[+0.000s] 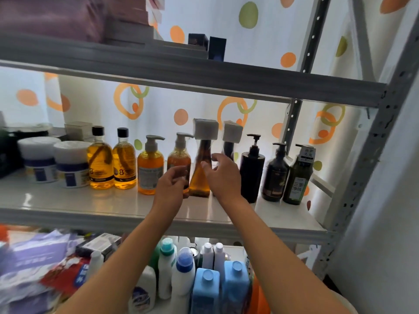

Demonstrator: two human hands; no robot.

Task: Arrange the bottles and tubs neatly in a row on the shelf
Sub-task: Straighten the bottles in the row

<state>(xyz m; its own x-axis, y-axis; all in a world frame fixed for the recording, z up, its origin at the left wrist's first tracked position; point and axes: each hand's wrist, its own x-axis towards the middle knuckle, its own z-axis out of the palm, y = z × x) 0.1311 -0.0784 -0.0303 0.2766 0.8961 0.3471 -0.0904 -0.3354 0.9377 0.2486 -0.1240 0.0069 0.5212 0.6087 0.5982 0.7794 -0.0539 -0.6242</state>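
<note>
1. Metal rack against a dotted curtain point(204, 105); lower shelf, nearest, holds white and blue detergent bottles point(204, 284).
2. Middle shelf point(90, 207): left hand point(171, 188) fingers loosely curled in front of an amber pump bottle point(180, 159); contact unclear, nothing visibly grasped.
3. Right hand point(223, 175) fingers spread, released, just right of the tall amber bottle point(200, 173) with a white square cap.
4. Row, left to right: two white tubs point(56, 162), amber bottles, then dark pump bottles point(276, 173) at right.
</note>
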